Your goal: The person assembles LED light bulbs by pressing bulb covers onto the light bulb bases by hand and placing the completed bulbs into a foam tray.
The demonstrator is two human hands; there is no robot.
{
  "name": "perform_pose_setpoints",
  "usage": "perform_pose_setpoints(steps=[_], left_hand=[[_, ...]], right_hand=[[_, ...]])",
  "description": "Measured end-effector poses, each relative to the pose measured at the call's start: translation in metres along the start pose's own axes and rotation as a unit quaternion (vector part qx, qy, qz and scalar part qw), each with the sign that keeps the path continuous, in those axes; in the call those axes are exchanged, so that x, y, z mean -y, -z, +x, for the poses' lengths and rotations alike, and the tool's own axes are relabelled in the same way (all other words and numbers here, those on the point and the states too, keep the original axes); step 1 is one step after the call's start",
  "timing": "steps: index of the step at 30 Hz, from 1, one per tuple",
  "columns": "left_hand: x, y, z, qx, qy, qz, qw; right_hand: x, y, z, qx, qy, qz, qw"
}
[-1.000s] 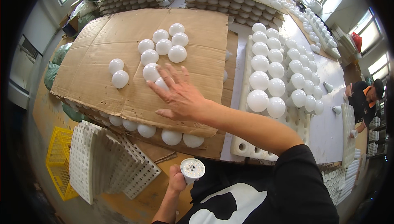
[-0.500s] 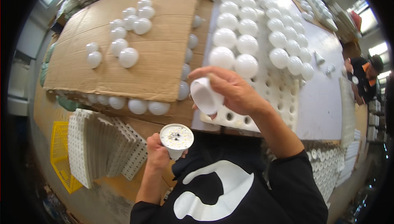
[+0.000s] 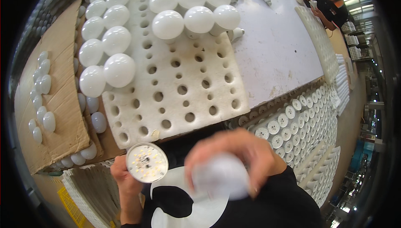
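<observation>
My left hand (image 3: 121, 173) is closed around the lower part of an LED bulb base (image 3: 147, 163). Its round white circuit board, dotted with small yellow chips, faces up toward me. Smeared by motion, a white dome-shaped bulb cover (image 3: 221, 176) is gripped from above and the side by my right hand (image 3: 244, 148). The cover is to the right of the bulb base and apart from it. Both are in front of my black shirt, close to the near edge of a white foam tray (image 3: 173, 107) with rows of holes.
Rows of white bulbs (image 3: 119, 70) stand on the tray's left and far parts. Cardboard (image 3: 62, 115) with more domes lies left, above stacked foam sheets (image 3: 87, 190) and a yellow crate (image 3: 69, 205). Many bulb bases (image 3: 288, 111) fill racks at right. A co-worker (image 3: 323, 2) is far right.
My view has swung to the right. My right hand has brought the cover down and nearer my body, beside the bulb base, which stays in my left hand.
</observation>
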State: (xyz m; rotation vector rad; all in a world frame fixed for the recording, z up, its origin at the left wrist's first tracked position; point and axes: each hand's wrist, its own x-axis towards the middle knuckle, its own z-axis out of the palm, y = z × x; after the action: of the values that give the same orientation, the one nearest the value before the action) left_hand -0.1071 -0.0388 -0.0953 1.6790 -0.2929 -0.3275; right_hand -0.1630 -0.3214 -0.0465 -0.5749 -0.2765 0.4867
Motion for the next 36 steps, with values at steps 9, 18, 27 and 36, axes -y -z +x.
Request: perform_pose_setpoints(steps=[9, 18, 27, 36], left_hand=[[-0.018, -0.013, 0.011, 0.095, 0.043, 0.012, 0.995], [-0.012, -0.011, 0.006, 0.098, 0.021, 0.108, 0.989], [-0.022, -0.011, 0.007, 0.114, 0.024, 0.154, 0.981], [-0.025, -0.004, 0.008, 0.125, 0.016, 0.197, 0.972]], right_hand=[[-0.011, 0.036, 0.013, -0.2, -0.025, -0.027, 0.979], [-0.038, 0.035, 0.022, -0.172, -0.1, -0.064, 0.978], [-0.043, 0.026, 0.027, -0.189, -0.137, -0.144, 0.962], [-0.04, 0.028, 0.031, -0.186, -0.127, -0.118, 0.967]])
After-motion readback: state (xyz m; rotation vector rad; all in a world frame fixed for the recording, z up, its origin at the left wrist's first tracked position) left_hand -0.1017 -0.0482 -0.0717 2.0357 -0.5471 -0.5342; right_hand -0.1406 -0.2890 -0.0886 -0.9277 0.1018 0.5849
